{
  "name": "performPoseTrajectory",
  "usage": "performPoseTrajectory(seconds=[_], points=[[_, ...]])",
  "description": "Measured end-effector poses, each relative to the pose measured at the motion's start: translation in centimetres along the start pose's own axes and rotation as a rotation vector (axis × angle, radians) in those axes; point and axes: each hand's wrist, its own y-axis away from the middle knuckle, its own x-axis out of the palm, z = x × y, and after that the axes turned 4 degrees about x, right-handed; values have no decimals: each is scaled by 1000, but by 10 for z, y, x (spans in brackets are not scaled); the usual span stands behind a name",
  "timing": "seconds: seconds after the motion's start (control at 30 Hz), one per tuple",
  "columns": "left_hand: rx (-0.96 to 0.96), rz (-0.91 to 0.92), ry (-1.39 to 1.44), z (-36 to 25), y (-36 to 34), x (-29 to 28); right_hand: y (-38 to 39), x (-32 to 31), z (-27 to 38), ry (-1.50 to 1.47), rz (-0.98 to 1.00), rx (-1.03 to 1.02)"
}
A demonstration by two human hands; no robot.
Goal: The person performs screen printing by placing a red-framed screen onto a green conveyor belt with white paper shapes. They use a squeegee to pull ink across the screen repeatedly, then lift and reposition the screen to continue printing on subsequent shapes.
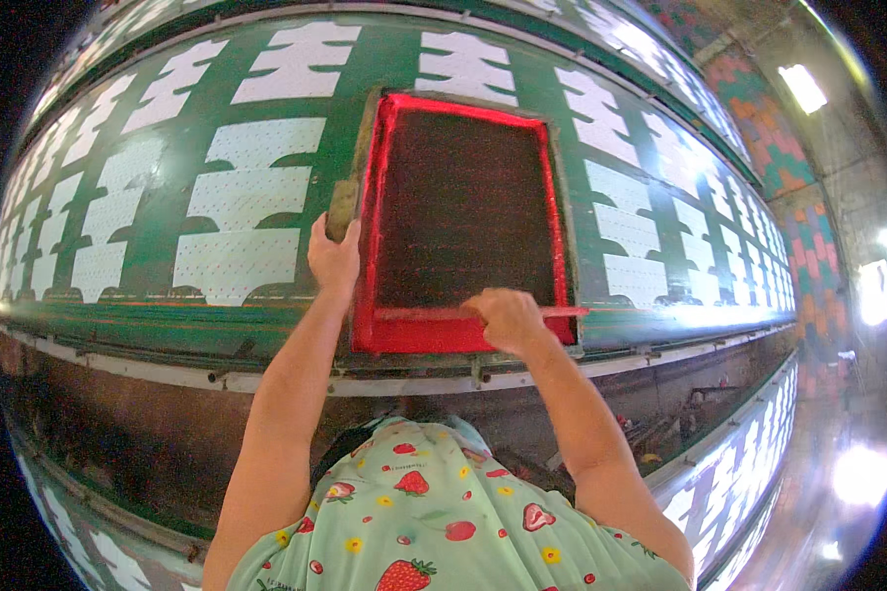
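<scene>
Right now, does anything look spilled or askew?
Nothing clearly stands out: the frame is red along its inner edges, with the left hand holding a block beside it and the right hand gripping a red bar.

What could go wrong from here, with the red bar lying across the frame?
Two risks, as a judgement. The red bar, gripped in the right hand, reaches over the right edge of the frame, so its end might catch there or carry red outside, perhaps onto the white pieces nearby. And the left hand is only at the block on the left side, so the frame could twist if the bar is pushed unevenly.
</scene>
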Motion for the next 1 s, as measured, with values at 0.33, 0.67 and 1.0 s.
performPoseTrajectory(seconds=[0.33,0.67,1.0], points=[[13,8,-132,-6,0,0,74,37,29,-83,-194,-35],[46,24,0,15,-9,6,124,36,-68,-458,-435,-292],[-49,-26,-199,7,-8,4,151,58,-228,-462,-702,161]])
